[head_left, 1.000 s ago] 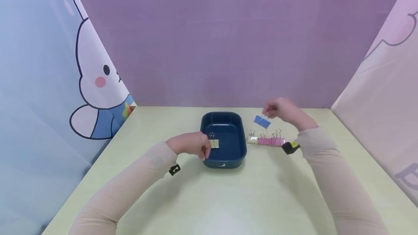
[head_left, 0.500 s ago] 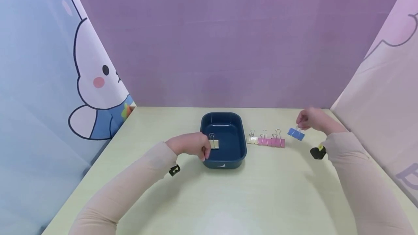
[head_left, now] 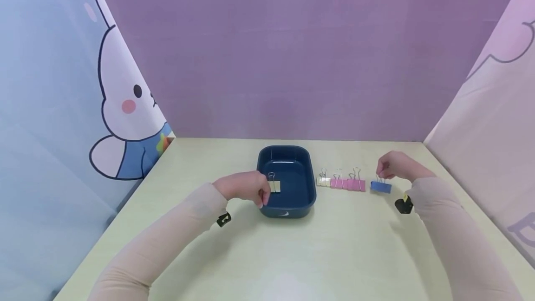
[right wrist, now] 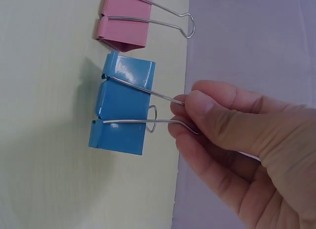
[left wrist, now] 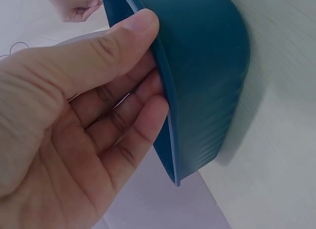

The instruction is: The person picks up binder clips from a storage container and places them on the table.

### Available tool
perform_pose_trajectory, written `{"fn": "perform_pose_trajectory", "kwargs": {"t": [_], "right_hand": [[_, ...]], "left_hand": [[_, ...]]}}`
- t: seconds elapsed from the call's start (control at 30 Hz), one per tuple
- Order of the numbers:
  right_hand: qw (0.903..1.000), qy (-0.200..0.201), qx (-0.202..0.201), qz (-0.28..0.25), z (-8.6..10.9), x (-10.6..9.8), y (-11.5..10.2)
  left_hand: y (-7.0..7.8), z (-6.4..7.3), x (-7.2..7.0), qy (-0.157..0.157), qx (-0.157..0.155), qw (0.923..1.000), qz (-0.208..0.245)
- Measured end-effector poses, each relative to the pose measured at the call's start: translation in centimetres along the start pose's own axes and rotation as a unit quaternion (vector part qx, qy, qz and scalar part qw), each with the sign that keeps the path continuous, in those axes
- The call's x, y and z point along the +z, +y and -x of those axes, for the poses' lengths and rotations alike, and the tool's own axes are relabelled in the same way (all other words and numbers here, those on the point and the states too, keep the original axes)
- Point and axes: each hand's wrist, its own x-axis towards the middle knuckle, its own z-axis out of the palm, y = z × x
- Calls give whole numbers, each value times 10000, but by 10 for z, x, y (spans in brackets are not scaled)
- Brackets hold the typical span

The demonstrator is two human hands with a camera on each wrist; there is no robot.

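Note:
My right hand [head_left: 397, 165] pinches a wire handle of a blue binder clip [right wrist: 124, 103] between thumb and fingers. In the head view the blue clip is low over the table, just right of a pink binder clip [head_left: 356, 185]. A second pink clip [head_left: 339, 183] and a pale yellow clip [head_left: 323, 181] continue that row to the left. With thumb and curled fingers my left hand [left wrist: 94, 105] grips the left rim of a dark blue tray [left wrist: 207, 56]. Inside the tray, partly hidden by that hand, is another pale yellow binder clip [head_left: 274, 186].
The pale table [head_left: 301, 254] carries the tray and the row of clips. A purple backdrop [head_left: 292, 59] rises along its far edge. Printed cloth panels [head_left: 37, 129] stand at both sides.
My right hand has carried the blue clip rightward, past the row's right end, then lowered it toward the table and levelled it. The left hand has stayed on the tray rim.

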Motion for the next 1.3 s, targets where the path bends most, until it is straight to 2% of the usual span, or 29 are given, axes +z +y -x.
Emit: {"fn": "perform_pose_trajectory", "kwargs": {"t": [0.63,0.97,1.3], "right_hand": [[9998,-96,-98,144,-11,8,-5],[9978,-74,-328,572,-20,11,-3],[9986,49,-233,464,-23,17,-3]], "left_hand": [[-2,3,-1,41,29,10000,4],[-5,4,2,67,64,10000,-15],[-4,5,2,65,27,10000,-33]]}}
